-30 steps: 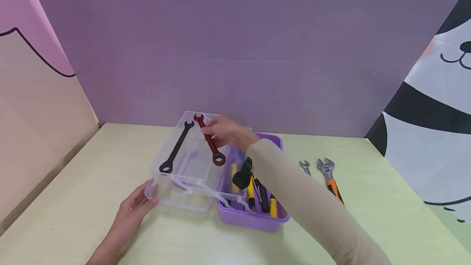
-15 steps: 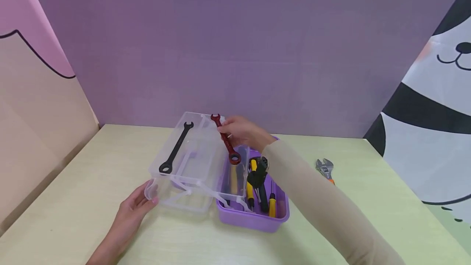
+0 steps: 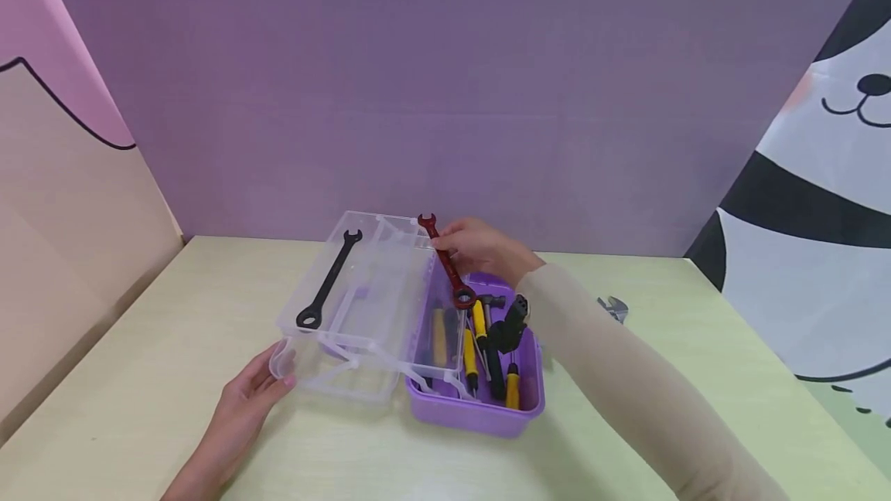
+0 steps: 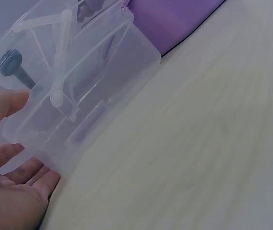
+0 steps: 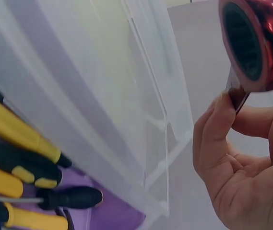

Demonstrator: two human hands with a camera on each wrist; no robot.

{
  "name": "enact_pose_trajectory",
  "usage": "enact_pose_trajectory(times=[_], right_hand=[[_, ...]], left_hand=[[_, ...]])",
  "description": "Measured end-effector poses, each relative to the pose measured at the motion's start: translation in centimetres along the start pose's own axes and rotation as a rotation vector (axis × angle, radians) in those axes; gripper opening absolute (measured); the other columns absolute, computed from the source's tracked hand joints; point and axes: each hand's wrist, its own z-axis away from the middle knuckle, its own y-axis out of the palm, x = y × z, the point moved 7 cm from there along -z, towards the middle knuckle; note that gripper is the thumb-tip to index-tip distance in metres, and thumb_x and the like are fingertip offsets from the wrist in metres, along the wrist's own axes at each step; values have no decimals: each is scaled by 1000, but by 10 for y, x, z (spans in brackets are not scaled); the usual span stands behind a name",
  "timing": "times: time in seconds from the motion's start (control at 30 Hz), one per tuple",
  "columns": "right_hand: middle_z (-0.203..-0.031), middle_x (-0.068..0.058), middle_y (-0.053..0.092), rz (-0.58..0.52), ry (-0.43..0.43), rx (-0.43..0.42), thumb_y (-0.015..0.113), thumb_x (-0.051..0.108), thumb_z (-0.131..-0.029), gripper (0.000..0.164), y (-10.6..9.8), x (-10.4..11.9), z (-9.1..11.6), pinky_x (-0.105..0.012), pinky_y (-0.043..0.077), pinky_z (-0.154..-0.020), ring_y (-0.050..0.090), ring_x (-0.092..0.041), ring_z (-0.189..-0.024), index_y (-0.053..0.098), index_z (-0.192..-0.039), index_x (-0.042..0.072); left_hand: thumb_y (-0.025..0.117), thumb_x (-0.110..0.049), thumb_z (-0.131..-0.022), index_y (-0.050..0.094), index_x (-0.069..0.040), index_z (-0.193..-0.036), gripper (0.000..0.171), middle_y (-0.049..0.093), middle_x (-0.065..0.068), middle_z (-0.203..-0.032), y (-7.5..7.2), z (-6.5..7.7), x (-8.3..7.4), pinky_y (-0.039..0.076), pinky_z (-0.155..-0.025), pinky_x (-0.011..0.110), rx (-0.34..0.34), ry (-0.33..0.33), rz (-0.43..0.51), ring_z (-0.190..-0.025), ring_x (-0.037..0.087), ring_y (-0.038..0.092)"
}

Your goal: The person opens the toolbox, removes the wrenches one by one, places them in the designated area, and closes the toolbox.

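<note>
Right hand: fingers are pinching the red metal wrench, ideally clearing the tiered translucent plastic tray the left hand is holding.

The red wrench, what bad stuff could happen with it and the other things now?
The right hand pinches the red wrench nearer one end, so it might twist or slip and knock the yellow-handled tools in the purple box.

The left hand is at a corner of the clear trays; a bump there could make the black wrench slide.
</note>
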Motion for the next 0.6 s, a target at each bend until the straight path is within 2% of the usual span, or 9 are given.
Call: enact_pose_trajectory(times=[0.1, 0.33, 0.43, 0.47, 0.6], right_hand=[[-105, -13, 51, 10, -1, -23, 53, 12, -97, 27, -9, -4, 2, -41, 52, -96, 55, -27, -93, 47, -120, -2], [-105, -16, 51, -4, -27, -26, 51, 11, -98, 27, -24, -13, 6, -47, 49, -100, 56, -24, -85, 47, -120, -5], [-103, -15, 52, 21, -27, -35, 50, 13, -99, 29, -31, -17, 8, -43, 52, -96, 56, -22, -84, 48, -121, -5], [-101, -14, 52, 28, -30, -36, 50, 14, -99, 29, -33, -18, 8, -40, 53, -93, 56, -22, -83, 48, -121, -5], [-100, -11, 50, 55, -36, -49, 50, 16, -99, 33, -43, -25, 8, -32, 55, -87, 54, -22, -86, 47, -124, -5]], left_hand=[[58, -14, -95, 27, 2, -147, 63, 28, 29, -150, 0, -1, 0, 43, -89, 3, 0, 6, 10, -105, -20, 46], [57, -11, -95, 27, 2, -147, 61, 28, 30, -149, -1, -1, 1, 43, -89, 3, -5, 10, 23, -106, -20, 46], [57, -10, -95, 28, 3, -146, 60, 29, 29, -148, -3, -1, 2, 43, -89, 3, -7, 20, 26, -107, -19, 47], [57, -9, -95, 29, 3, -146, 60, 35, 24, -147, -3, -1, 2, 43, -89, 3, -10, 27, 27, -108, -18, 47], [57, -9, -95, 28, 3, -146, 60, 36, 23, -145, -5, -1, 3, 43, -90, 4, -13, 31, 31, -108, -17, 48]])
